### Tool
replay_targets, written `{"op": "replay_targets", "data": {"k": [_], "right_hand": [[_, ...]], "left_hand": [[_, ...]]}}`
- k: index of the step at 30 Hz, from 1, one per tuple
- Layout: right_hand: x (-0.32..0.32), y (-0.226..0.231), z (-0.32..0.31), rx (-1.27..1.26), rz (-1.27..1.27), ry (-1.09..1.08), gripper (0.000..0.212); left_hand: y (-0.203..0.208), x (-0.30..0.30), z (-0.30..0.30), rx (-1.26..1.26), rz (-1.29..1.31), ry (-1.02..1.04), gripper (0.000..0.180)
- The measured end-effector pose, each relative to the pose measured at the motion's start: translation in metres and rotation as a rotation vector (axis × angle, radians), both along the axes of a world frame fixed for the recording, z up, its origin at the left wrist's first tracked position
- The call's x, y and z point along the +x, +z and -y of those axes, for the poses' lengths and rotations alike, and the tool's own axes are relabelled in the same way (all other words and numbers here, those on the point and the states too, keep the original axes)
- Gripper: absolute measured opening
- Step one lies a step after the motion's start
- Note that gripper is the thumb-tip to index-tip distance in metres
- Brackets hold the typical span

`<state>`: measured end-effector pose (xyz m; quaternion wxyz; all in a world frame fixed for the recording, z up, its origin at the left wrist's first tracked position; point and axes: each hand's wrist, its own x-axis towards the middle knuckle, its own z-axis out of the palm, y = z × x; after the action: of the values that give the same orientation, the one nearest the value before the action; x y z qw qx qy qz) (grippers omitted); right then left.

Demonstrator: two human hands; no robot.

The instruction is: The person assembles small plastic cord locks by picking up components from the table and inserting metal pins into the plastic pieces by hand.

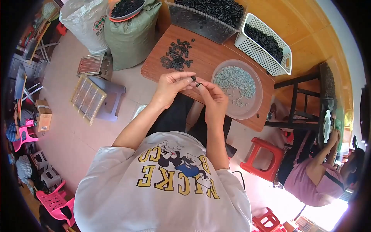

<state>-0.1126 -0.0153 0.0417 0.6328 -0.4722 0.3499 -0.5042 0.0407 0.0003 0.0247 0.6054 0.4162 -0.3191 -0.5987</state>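
My left hand [170, 89] is closed, pinching a small black plastic piece [193, 78] between thumb and fingertips above the near edge of the brown table [210, 50]. Close against it, my right hand [215, 102] pinches another small dark piece [199, 85]. A thin silvery bit shows between the two pieces; whether it joins them I cannot tell. Beyond my left hand lies a loose pile of flat black pieces [177, 55]. To the right of my right hand stands a round clear basin [259, 87] holding many silvery screws [235, 79].
At the table's far side are a clear bin [201, 26] and a white perforated basket [284, 69], both full of black pieces. Sacks [127, 46] stand at far left, beside a slatted frame [89, 98]. A red stool [262, 160] and a seated co-worker [313, 178] are at right.
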Motion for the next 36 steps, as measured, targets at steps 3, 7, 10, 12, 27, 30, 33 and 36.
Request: {"op": "replay_targets", "data": {"k": [3, 7, 10, 12, 27, 30, 33, 36], "right_hand": [[0.005, -0.005, -0.006, -0.094, -0.084, -0.025, 0.014], [0.008, -0.003, -0.009, -0.072, -0.109, -0.01, 0.014], [0.008, -0.006, -0.008, -0.064, -0.141, -0.003, 0.014], [0.007, -0.007, -0.006, -0.023, -0.023, -0.024, 0.013], [0.004, -0.01, -0.005, 0.132, 0.214, -0.077, 0.011], [0.007, -0.009, -0.007, 0.124, 0.155, -0.081, 0.012], [0.009, -0.011, -0.008, 0.155, 0.075, -0.07, 0.012], [0.011, -0.011, -0.01, 0.107, -0.034, -0.08, 0.01]], "left_hand": [[0.004, -0.004, -0.002, 0.04, -0.13, 0.017, 0.027], [0.005, -0.002, -0.007, 0.075, -0.274, -0.014, 0.028], [-0.001, -0.002, -0.01, 0.06, -0.205, -0.005, 0.029], [0.001, -0.001, -0.012, 0.086, -0.287, -0.012, 0.029], [-0.01, 0.016, -0.015, 0.062, -0.651, -0.168, 0.032], [-0.021, 0.018, -0.016, 0.074, -0.602, -0.143, 0.031], [-0.019, 0.012, -0.015, 0.172, -0.449, -0.033, 0.028], [-0.008, 0.01, -0.018, 0.18, -0.401, 0.011, 0.027]]}}
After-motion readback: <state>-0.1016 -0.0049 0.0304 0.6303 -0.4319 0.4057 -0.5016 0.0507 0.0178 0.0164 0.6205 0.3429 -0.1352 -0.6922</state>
